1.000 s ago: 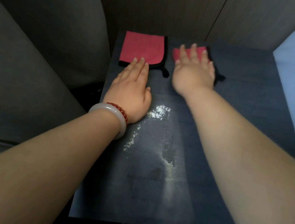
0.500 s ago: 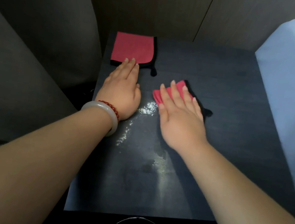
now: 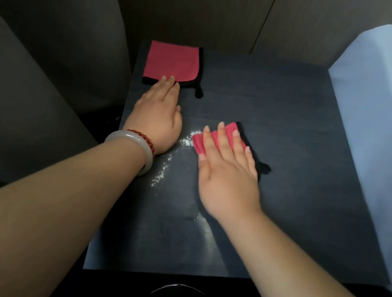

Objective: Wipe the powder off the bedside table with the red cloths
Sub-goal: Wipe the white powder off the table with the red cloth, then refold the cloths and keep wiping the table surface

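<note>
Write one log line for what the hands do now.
right hand: flat on red cloth | left hand: touching far cloth | powder: remains

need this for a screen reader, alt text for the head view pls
A person's right hand presses a red cloth flat beside white powder on a dark bedside table. The left hand lies flat, fingertips touching a second red cloth at the back.
</note>
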`<state>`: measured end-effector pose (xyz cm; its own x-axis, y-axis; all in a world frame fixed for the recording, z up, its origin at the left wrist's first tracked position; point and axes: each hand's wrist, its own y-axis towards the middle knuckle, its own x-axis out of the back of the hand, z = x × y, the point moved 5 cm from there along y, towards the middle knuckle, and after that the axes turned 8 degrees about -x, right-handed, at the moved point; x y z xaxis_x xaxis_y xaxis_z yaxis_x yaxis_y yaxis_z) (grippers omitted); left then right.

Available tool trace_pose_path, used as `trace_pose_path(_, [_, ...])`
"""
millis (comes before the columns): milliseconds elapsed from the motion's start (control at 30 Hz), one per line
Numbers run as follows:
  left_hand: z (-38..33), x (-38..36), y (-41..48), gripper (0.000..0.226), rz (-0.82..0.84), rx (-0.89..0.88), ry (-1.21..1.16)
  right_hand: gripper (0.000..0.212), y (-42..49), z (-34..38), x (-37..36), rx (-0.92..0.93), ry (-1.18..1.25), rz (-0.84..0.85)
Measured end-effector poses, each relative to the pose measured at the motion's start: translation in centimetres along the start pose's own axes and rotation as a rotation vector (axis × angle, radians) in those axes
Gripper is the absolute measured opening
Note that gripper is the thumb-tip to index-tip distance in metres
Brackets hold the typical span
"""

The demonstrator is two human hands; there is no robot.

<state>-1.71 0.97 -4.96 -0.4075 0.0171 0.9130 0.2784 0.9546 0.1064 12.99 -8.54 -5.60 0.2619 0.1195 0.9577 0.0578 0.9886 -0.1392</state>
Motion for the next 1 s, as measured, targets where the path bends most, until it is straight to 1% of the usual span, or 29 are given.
trace_pose_path(67, [-0.1,0.2,-0.4,0.051,-0.011,0.01,-0.024,0.053,0.6,-1.5,0.4,-0.029,0.001,0.026])
trace_pose_path(167, [-0.2,0.3,-0.8,0.05,-0.007,0.016,-0.057,0.054,1.3,-3.6,0.9,-0.192,0.003,-0.011])
trace_pose_path(200, [-0.2,0.4,-1.0,0.05,-0.009,0.012,-0.068,0.055,1.1,-3.3,0.8,-0.214,-0.004,-0.03])
trace_pose_path(267, [-0.2,0.7,-1.5,0.049,-0.022,0.005,-0.09,0.057,-0.2,-1.2,0.3,-0.172,0.005,-0.032])
trace_pose_path(367, [-0.5,1.7,-3.1,0.049,-0.074,0.008,-0.097,0.057,-2.8,2.4,-0.6,-0.055,0.074,0.047])
trace_pose_path(433, [-0.7,2.4,-4.1,0.049,-0.118,0.009,-0.109,0.057,-3.4,3.4,-0.6,-0.035,0.207,0.128])
trace_pose_path(500, [-1.2,2.7,-5.0,0.05,-0.151,0.004,-0.122,0.06,-3.3,3.4,0.4,-0.062,0.496,0.182])
trace_pose_path(567, [-2.1,2.8,-5.7,0.055,-0.169,-0.009,-0.137,0.061,-3.3,2.0,1.9,-0.107,0.779,0.109])
trace_pose_path(600, [-2.8,2.6,-6.1,0.056,-0.166,-0.015,-0.146,0.059,-3.3,0.7,2.6,-0.114,0.806,0.016])
trace_pose_path(633, [-3.6,2.3,-6.4,0.055,-0.157,-0.029,-0.15,0.056,-3.1,-0.8,3.4,-0.107,0.736,-0.102])
trace_pose_path(667, [-4.7,2.0,-6.5,0.054,-0.146,-0.062,-0.143,0.055,-2.7,-2.4,4.0,-0.094,0.6,-0.198])
trace_pose_path(700, [-6.0,1.6,-6.7,0.053,-0.134,-0.109,-0.125,0.055,-2.1,-4.0,4.2,-0.088,0.435,-0.242])
trace_pose_path(733, [-7.3,1.1,-6.7,0.054,-0.107,-0.154,-0.102,0.054,-1.3,-5.5,4.0,-0.108,0.274,-0.227])
trace_pose_path(767, [-8.6,0.5,-6.8,0.055,-0.051,-0.187,-0.07,0.053,-0.4,-6.8,3.5,-0.15,0.141,-0.173])
trace_pose_path(833, [-10.3,-1.2,-7.2,0.06,0.086,-0.221,0.035,0.054,0.8,-8.5,2.4,-0.214,-0.023,-0.081])
trace_pose_path(900, [-10.5,-2.8,-8.0,0.065,0.166,-0.211,0.168,0.056,1.2,-8.8,1.9,-0.217,-0.081,-0.075])
trace_pose_path(1000, [-9.1,-3.2,-8.5,0.07,0.162,-0.183,0.261,0.056,1.2,-8.7,1.7,-0.214,-0.092,-0.087])
